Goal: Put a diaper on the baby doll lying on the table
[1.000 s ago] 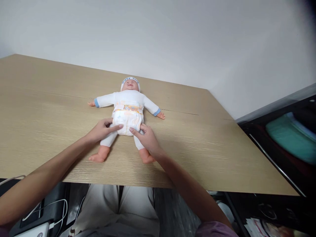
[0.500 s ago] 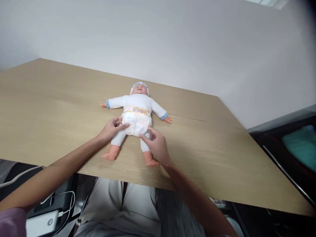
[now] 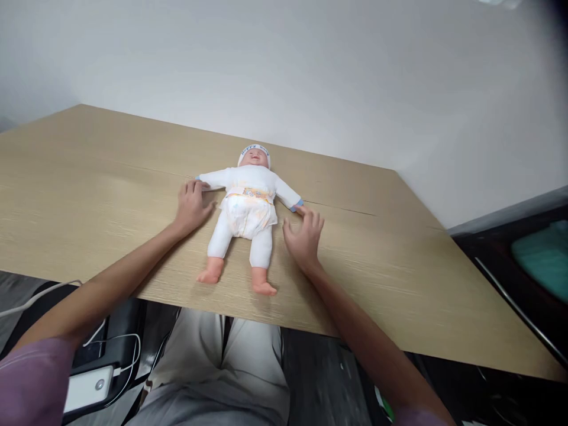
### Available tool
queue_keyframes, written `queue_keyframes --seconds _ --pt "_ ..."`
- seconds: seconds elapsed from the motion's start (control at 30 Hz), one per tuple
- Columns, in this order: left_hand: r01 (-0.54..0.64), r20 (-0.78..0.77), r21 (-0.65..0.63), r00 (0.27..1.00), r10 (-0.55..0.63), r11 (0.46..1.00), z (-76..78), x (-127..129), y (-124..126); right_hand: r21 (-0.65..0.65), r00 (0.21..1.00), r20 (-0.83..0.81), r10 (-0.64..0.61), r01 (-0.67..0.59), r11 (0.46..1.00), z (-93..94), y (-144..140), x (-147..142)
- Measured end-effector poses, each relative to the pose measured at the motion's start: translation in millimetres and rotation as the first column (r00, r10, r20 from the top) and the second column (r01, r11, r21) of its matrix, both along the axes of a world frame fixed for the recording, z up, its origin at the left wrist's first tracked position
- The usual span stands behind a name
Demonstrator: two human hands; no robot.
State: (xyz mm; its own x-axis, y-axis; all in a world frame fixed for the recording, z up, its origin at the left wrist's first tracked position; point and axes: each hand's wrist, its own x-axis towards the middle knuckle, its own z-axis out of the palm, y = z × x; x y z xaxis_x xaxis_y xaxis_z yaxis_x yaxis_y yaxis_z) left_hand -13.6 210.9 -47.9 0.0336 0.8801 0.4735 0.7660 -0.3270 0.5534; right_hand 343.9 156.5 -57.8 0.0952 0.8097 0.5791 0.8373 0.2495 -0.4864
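Lower left of frame: a white power bank (image 3: 86, 387) with a white cable (image 3: 119, 361) sits below the table edge, out of my reach. On the wooden table (image 3: 89, 177), left of centre, my left hand (image 3: 191, 204) lies flat, fingers spread and loose, gripping nothing; the fingertips touch the doll's near-side hand at its blue cuff. Centre of frame: the baby doll (image 3: 245, 204) lies on its back, head toward the wall, arms out to both sides, legs pointing at me and slightly apart. The diaper (image 3: 246, 213) is on it, wrapped round the hips, with the printed waistband (image 3: 248, 192) closed across the belly; I judge the fastening step done, since the band sits level and no tab shows hanging free, though the side tabs are too small to check. Right of centre: my right hand (image 3: 304, 236) rests palm down, fingers open, holding nothing, fingertips at the doll's other hand. Both hands are off the diaper. What is left, in my judgement: little beyond a fit check at the leg openings. Far right: a dark shelf with something teal (image 3: 541, 260).
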Motion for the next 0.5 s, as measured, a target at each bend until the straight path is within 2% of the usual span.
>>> queue_keyframes --seconds 0.1,0.23,0.37,0.5 --pt "-0.056 -0.191 0.07 0.979 0.068 0.996 4.6 9 31 0.019 0.974 0.225 -0.034 0.031 0.999 -1.5 55 8" --pt "-0.095 -0.342 0.059 0.933 0.11 0.994 7.6 18 65 -0.003 0.951 0.304 -0.047 0.05 0.999 -7.6 106 11" --pt "-0.112 -0.417 -0.021 0.904 0.093 0.993 7.9 21 81 -0.078 0.952 0.305 0.009 0.015 0.997 -14.3 120 13" --pt "-0.152 -0.453 -0.056 0.884 0.11 0.987 10.1 23 81 -0.097 0.961 0.275 0.023 0.004 0.995 -16.4 119 16"
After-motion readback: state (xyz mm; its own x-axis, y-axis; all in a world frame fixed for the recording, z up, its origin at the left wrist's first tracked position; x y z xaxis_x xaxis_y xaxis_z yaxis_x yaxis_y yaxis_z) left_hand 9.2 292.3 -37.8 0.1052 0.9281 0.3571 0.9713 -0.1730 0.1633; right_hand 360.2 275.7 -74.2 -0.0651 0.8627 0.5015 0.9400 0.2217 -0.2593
